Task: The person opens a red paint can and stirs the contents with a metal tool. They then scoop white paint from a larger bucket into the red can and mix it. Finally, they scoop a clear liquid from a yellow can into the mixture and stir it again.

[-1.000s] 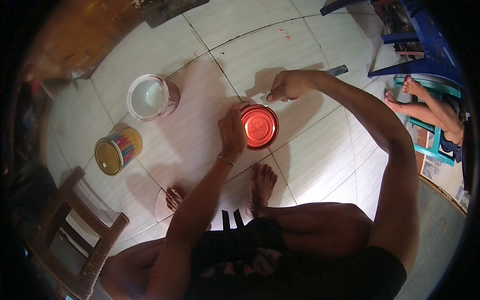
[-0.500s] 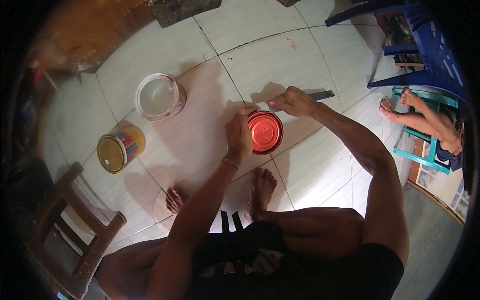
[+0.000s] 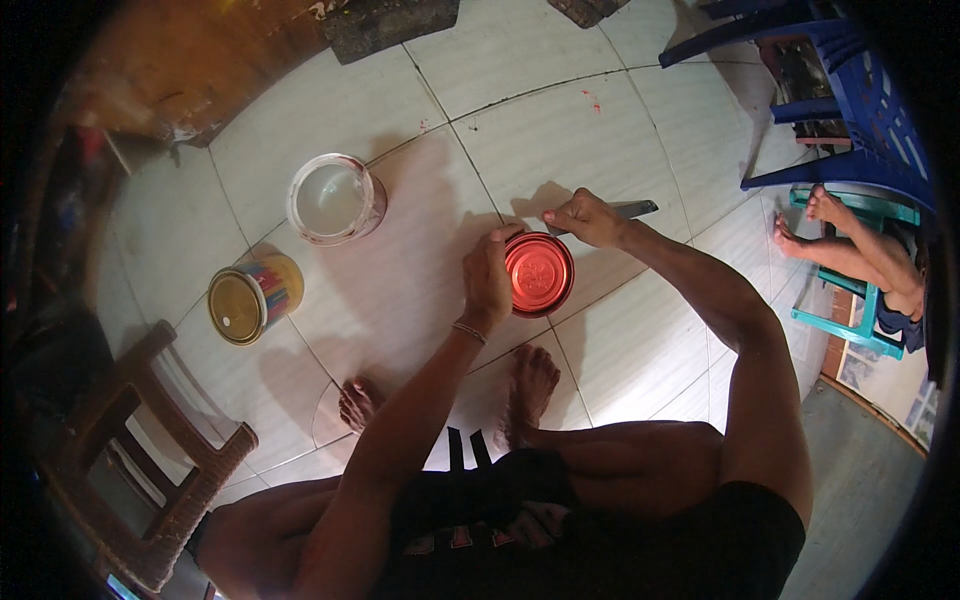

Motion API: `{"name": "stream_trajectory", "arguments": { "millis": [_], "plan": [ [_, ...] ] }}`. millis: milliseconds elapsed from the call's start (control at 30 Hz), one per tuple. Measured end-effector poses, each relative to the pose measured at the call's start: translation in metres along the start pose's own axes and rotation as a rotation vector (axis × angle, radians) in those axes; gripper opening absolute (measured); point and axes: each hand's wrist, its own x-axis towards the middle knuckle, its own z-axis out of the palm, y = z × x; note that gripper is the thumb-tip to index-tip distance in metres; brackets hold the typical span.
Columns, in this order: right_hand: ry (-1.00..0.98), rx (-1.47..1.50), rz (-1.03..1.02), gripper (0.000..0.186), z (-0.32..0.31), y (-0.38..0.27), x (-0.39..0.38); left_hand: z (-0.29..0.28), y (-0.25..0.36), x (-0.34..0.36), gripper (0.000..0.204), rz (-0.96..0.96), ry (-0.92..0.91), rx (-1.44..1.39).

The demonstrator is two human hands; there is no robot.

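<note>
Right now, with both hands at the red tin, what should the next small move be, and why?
Probably a gentle push of the flat tool against the edge of the red tin: the right hand grips the tool with one end at or very near that edge, the left hand is against the tin's side, and its embossed top looks closed.

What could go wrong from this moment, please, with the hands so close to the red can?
If the flat metal tool in the right hand slipped at the rim of the red can, it might strike the left hand, which is against the can's left side.

The bare right foot is close to the can, so a tipping can or a dropped tool could perhaps hurt the toes.
</note>
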Motion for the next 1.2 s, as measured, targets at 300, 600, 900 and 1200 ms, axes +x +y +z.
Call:
{"name": "stream_trajectory", "arguments": {
  "millis": [300,600,900,1200],
  "plan": [
    [0.104,0.128,-0.06,0.06,0.013,0.002,-0.003,0.0,0.0,0.0,0.058,0.013,0.012,0.035],
    [0.149,0.023,-0.066,0.068,0.017,0.001,-0.002,-0.001,-0.01,0.004,0.054,0.1,0.001,0.008],
    [-0.004,-0.514,0.025,0.05,-0.026,-0.048,-0.018,-0.002,-0.006,0.004,0.054,0.046,-0.003,0.093],
    [0.231,-0.252,-0.006,0.024,-0.06,-0.079,-0.065,-0.006,0.0,0.008,0.044,0.163,-0.127,0.223]
  ]
}}
